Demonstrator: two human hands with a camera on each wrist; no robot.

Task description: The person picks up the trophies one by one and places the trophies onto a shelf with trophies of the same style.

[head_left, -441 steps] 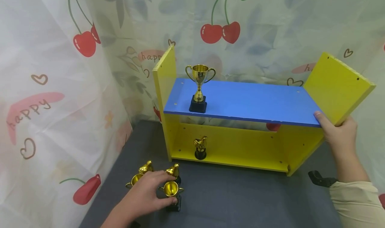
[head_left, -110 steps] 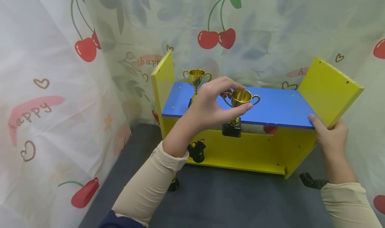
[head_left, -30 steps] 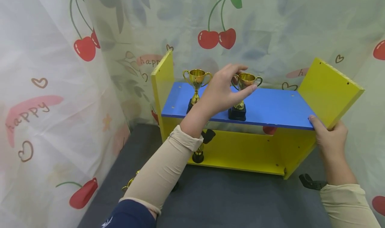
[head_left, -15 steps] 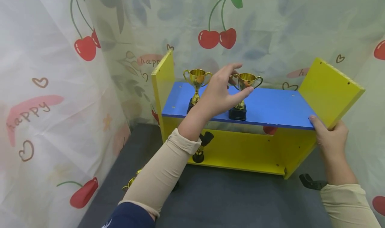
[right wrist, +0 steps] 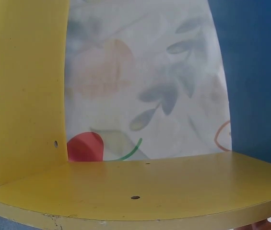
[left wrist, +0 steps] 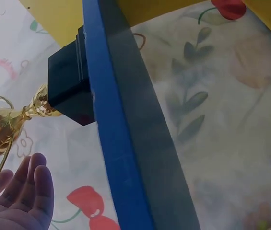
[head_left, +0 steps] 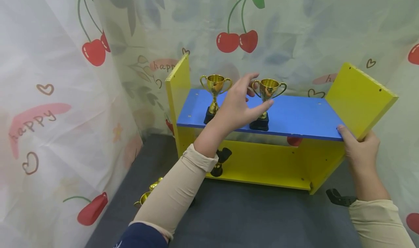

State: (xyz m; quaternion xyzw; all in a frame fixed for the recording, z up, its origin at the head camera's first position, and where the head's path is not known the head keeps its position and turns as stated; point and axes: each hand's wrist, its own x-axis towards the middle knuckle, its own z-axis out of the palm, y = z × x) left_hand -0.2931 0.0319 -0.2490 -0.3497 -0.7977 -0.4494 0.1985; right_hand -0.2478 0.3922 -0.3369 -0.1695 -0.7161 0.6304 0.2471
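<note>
My left hand (head_left: 236, 104) has its fingers spread around the left side of a gold two-handled trophy cup (head_left: 269, 89), which stands upright on the blue shelf board (head_left: 298, 113). In the left wrist view, the fingers (left wrist: 41, 191) are apart from that trophy's gold body (left wrist: 3, 132), and its black base (left wrist: 70, 79) rests on the board. A similar trophy cup (head_left: 215, 84) stands further left, its base partly behind my hand. My right hand (head_left: 363, 148) grips the yellow side panel (head_left: 361, 95) of the shelf unit, thumb on the blue board's front corner.
On the yellow lower shelf (head_left: 262, 164) stands a small trophy (head_left: 216, 170), mostly hidden by the black wrist camera (head_left: 224, 155). Several gold trophies, including a cup (head_left: 145, 197), stand on the dark table (head_left: 255, 215), partly behind my left sleeve. A patterned cloth (head_left: 294, 30) hangs behind.
My left hand took a trophy cup from the table, carried it up and set it on the blue board. Its fingers have since loosened and drawn slightly left. My right hand stays put.
</note>
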